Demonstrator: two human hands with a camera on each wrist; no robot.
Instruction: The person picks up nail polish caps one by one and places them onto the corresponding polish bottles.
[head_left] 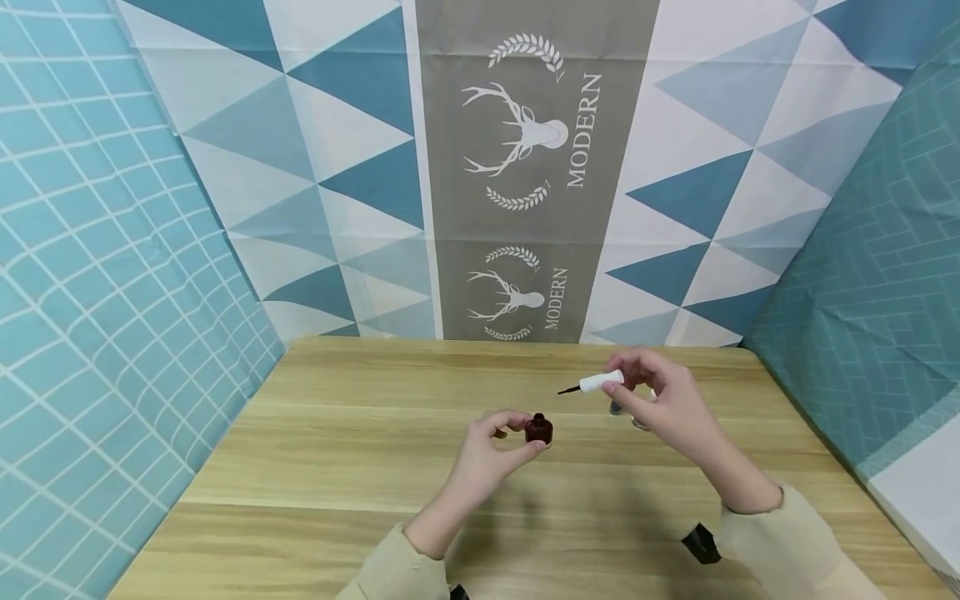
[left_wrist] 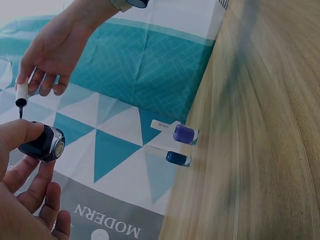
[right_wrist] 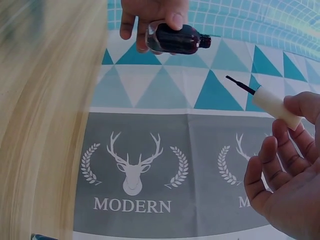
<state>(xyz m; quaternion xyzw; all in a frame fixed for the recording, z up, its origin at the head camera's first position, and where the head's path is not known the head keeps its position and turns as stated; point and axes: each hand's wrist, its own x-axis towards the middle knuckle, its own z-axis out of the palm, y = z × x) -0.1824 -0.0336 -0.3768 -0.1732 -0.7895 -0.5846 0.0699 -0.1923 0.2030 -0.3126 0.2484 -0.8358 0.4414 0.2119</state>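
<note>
Between thumb and fingers, my left hand [head_left: 487, 454] holds a small dark red nail polish bottle [head_left: 538, 429] above the table. Its neck is uncapped, as the right wrist view shows with the bottle [right_wrist: 175, 39] lying sideways there. My right hand [head_left: 663, 400] pinches the white nail polish cap [head_left: 602, 381] up and to the right of the bottle. From the cap a thin dark brush [right_wrist: 241, 85] points toward the bottle, its tip apart from the neck in the right wrist view.
Two more nail polish bottles stand on the wooden table [head_left: 337, 450], a purple one [left_wrist: 185, 134] and a dark blue one [left_wrist: 178, 158], both white-capped. In the head view my right hand partly covers them. Patterned cloth [head_left: 352, 167] hangs behind the table and at its sides.
</note>
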